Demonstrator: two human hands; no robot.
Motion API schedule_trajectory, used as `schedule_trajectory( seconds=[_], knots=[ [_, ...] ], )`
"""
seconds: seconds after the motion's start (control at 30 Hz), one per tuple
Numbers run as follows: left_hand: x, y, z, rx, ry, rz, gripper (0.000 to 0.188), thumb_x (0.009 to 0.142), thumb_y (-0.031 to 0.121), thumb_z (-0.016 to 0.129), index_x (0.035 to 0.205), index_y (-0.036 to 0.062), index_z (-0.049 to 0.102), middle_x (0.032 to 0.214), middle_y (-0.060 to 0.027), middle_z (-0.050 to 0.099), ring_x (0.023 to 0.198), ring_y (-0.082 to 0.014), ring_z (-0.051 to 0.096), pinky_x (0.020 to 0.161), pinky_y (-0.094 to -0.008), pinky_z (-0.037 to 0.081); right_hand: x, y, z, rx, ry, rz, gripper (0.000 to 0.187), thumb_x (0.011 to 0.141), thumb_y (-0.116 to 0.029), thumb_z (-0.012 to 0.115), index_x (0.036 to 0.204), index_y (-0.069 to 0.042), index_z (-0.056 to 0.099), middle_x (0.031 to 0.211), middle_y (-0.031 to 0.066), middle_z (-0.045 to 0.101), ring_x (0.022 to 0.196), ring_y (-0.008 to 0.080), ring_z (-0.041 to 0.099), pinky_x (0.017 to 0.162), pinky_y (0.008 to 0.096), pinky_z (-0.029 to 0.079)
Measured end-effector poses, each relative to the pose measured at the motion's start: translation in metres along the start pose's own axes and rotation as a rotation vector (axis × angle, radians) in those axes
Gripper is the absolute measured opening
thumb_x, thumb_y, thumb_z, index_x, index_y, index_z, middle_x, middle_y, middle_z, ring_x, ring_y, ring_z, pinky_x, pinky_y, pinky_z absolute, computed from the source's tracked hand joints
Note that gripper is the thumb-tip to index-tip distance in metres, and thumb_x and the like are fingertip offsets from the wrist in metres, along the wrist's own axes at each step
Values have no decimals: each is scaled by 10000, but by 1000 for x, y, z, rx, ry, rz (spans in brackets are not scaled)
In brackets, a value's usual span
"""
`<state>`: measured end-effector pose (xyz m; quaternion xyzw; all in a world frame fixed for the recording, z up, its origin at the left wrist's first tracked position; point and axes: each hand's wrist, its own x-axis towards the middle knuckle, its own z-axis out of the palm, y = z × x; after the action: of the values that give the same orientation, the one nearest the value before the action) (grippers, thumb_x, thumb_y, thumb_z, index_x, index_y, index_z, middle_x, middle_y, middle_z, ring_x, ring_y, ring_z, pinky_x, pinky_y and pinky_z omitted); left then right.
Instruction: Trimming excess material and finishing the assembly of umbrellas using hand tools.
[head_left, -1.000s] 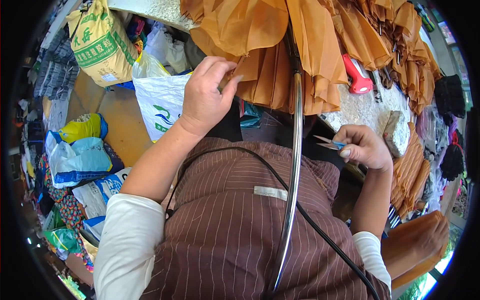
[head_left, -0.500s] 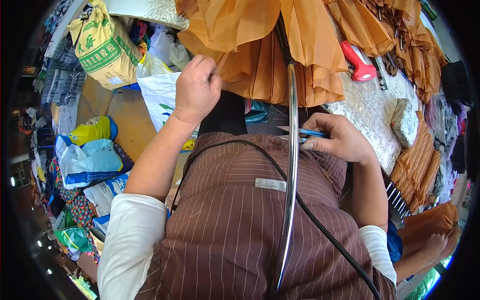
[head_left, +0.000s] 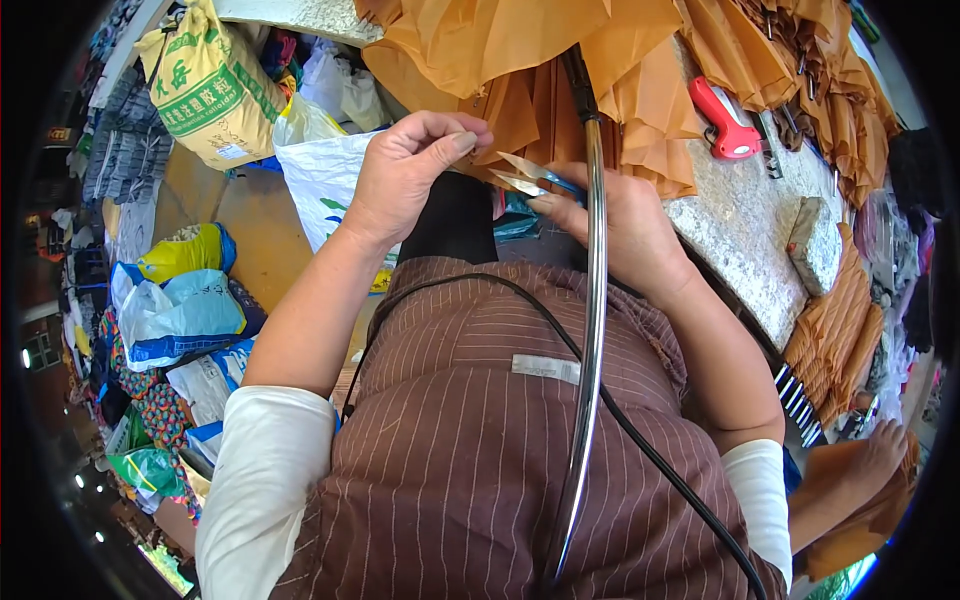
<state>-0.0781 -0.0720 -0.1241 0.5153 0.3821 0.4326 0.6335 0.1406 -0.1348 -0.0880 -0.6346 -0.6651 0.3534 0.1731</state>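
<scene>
My left hand (head_left: 395,180) is raised at the centre, thumb and forefinger pinched together; whatever lies between them is too small to make out. Across from it, my right hand (head_left: 640,225) grips thread snips (head_left: 540,178) with blue handles. Their two pointed blades are spread and point toward the left fingertips. A shiny metal umbrella shaft (head_left: 593,300) runs upright past the right hand and partly covers it. Above both hands hangs the pleated orange umbrella cloth (head_left: 490,45), joined near the dark upper end of the shaft.
A red-handled glue gun (head_left: 725,122) and a rough stone block (head_left: 815,245) lie on the pale worktop (head_left: 730,210) at right. More orange umbrellas (head_left: 845,320) lie around it. Several bags, including a yellow sack (head_left: 215,95), fill the left. Another person's hand (head_left: 880,455) shows at lower right.
My right hand has moved up and left with the snips, from beside the shaft to near my left hand. My left hand has turned, its pinched fingertips now pointing right.
</scene>
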Motion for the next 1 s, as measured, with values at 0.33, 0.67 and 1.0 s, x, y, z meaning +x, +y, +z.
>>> schedule_trajectory(
  seconds=[0.33,0.67,1.0],
  knots=[
    [-3,4,-5,-109,56,-12,87,866,65,638,922,0,623,1033,-137,653,924,-204,641,866,-284,504,14,-2,16,38,-76,-593,286,841,-232,671,1029,-17,662,728,97,652,540,198,568,531,290,457],
    [-5,-4,-8,-347,52,-91,105,869,87,649,932,10,615,1047,-152,642,956,-224,630,869,-325,513,-3,-14,17,-182,186,-206,278,844,-349,632,916,-80,645,630,86,622,524,261,604,490,339,475],
    [-5,-7,-15,-501,67,-76,145,896,127,623,986,18,591,1020,-146,634,969,-248,624,868,-372,522,2,-2,37,-156,102,-553,312,854,-381,608,928,-81,643,646,97,623,527,262,609,480,331,476]
  ],
)
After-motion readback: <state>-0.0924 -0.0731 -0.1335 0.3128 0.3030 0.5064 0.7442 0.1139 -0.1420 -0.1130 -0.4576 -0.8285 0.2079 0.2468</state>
